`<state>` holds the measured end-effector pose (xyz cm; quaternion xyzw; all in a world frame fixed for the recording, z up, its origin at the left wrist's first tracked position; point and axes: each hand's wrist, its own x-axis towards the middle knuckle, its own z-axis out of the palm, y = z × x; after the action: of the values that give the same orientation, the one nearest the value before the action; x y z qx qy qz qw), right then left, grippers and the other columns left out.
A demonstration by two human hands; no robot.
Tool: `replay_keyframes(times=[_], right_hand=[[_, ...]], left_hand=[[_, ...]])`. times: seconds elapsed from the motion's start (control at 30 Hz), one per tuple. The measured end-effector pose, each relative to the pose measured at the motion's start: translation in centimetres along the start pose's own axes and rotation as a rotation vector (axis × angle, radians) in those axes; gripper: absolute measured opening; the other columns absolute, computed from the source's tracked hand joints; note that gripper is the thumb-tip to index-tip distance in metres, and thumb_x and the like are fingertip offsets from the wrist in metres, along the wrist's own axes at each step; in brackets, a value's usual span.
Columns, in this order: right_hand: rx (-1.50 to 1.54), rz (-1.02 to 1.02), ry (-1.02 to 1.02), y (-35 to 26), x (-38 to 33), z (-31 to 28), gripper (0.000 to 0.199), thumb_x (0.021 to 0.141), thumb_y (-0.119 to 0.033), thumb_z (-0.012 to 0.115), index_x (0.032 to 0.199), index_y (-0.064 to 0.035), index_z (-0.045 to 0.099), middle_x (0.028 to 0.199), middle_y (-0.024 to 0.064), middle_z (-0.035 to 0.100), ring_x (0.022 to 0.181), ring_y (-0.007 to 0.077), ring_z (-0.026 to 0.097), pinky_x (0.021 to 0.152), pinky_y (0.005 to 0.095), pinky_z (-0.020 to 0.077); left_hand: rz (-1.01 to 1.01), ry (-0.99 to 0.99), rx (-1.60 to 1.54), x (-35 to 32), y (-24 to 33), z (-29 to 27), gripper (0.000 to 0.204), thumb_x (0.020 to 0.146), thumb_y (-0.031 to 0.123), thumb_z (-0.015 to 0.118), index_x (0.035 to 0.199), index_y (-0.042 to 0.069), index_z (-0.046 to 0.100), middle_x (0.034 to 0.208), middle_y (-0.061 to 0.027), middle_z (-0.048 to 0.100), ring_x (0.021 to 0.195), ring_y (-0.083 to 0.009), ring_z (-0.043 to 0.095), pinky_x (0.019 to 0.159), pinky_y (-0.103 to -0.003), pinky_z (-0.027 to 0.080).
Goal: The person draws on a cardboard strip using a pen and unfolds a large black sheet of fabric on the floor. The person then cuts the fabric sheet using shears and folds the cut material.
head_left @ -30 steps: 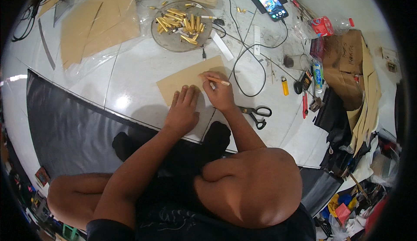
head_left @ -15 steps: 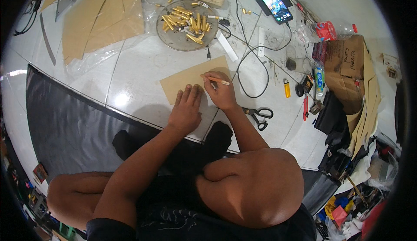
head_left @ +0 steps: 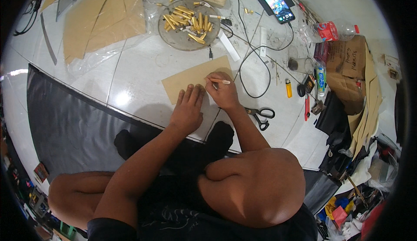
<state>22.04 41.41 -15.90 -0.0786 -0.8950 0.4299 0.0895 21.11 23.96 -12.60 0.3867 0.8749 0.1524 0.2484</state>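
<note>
Nearest the camera, the person sits on the tiled floor (head_left: 130, 80) with a knee drawn up, partly on a black sheet (head_left: 69, 123) spread along the floor's near-left side. Both forearms reach forward to a small rectangle of brown cardboard (head_left: 186, 80) lying flat on the white tiles just past the sheet's edge.

The left hand (head_left: 187, 110) lies flat and open, fingers spread, pressing down the cardboard's near edge. The right hand (head_left: 222, 92) is closed in a writing grip around a slim white pen (head_left: 219, 81), whose tip seems to meet the cardboard near its right end (the contact itself is too small to make out).

This looks like the marking step: a line or outline being drawn on the piece while it is pinned still. The next move would call for steady downward pressure from the left hand so the cardboard does not slide on the smooth tile, and a controlled stroke from the right.

Just right of the hands lie black-handled scissors (head_left: 260, 115). Farther off sit a round tray of brass-coloured tubes (head_left: 189, 23), larger cardboard sheets (head_left: 104, 19) toward the far-left corner, and a lit phone (head_left: 276, 3) on its cable.
</note>
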Motion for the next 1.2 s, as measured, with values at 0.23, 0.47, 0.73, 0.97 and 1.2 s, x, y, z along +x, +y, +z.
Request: replay_keyframes(times=[0.23, 0.47, 0.73, 0.97, 1.2], right_hand=[[0.064, 0.04, 0.057, 0.1, 0.3, 0.1, 0.013, 0.084, -0.014, 0.067, 0.088, -0.0009, 0.067, 0.093, 0.0131, 0.068, 0.091, 0.0309, 0.064, 0.082, 0.0397, 0.0501], [0.146, 0.128, 0.254, -1.1, 4.6, -5.6, 0.016, 0.09, -0.017, 0.064, 0.087, -0.0029, 0.059, 0.076, 0.0111, 0.065, 0.066, 0.0208, 0.064, 0.063, 0.033, 0.0505], [-0.635, 0.344, 0.007, 3.3, 20.9, -16.1, 0.032, 0.089, -0.036, 0.06, 0.088, -0.0051, 0.064, 0.082, 0.0171, 0.067, 0.082, 0.0342, 0.066, 0.073, 0.0448, 0.0514], [-0.756, 0.052, -0.177, -2.0, 33.3, -9.5, 0.035, 0.082, -0.038, 0.065, 0.096, -0.0062, 0.067, 0.096, 0.016, 0.068, 0.094, 0.034, 0.066, 0.08, 0.0463, 0.0524], [-0.797, 0.095, -0.522, -2.6, 40.5, 0.4, 0.035, 0.075, -0.029, 0.072, 0.104, -0.0095, 0.07, 0.105, 0.0136, 0.069, 0.101, 0.0291, 0.066, 0.083, 0.0434, 0.0535]], left_hand=[[0.011, 0.02, 0.022, -0.1, -0.3, 0.0, 0.076, 0.079, 0.021, 0.064, 0.143, -0.004, 0.031, 0.149, -0.0218, 0.029, 0.14, -0.0397, 0.025, 0.116, -0.05, 0.022], [0.021, -0.021, 0.005, 0.3, 0.4, -0.3, 0.076, 0.081, 0.023, 0.063, 0.144, -0.003, 0.029, 0.149, -0.0199, 0.029, 0.141, -0.0369, 0.025, 0.115, -0.05, 0.023], [0.026, -0.029, -0.015, 0.3, 0.4, -0.2, 0.077, 0.081, 0.026, 0.062, 0.143, -0.004, 0.029, 0.148, -0.0218, 0.028, 0.14, -0.0409, 0.024, 0.115, -0.052, 0.021], [-0.01, -0.021, -0.067, 0.2, 0.2, -1.1, 0.076, 0.08, 0.024, 0.063, 0.143, -0.004, 0.031, 0.146, -0.022, 0.03, 0.139, -0.0422, 0.025, 0.114, -0.053, 0.022], [-0.036, -0.028, -0.166, 0.8, 0.4, -1.3, 0.073, 0.078, 0.023, 0.065, 0.141, -0.002, 0.035, 0.146, -0.0204, 0.032, 0.139, -0.0402, 0.027, 0.114, -0.053, 0.023]])
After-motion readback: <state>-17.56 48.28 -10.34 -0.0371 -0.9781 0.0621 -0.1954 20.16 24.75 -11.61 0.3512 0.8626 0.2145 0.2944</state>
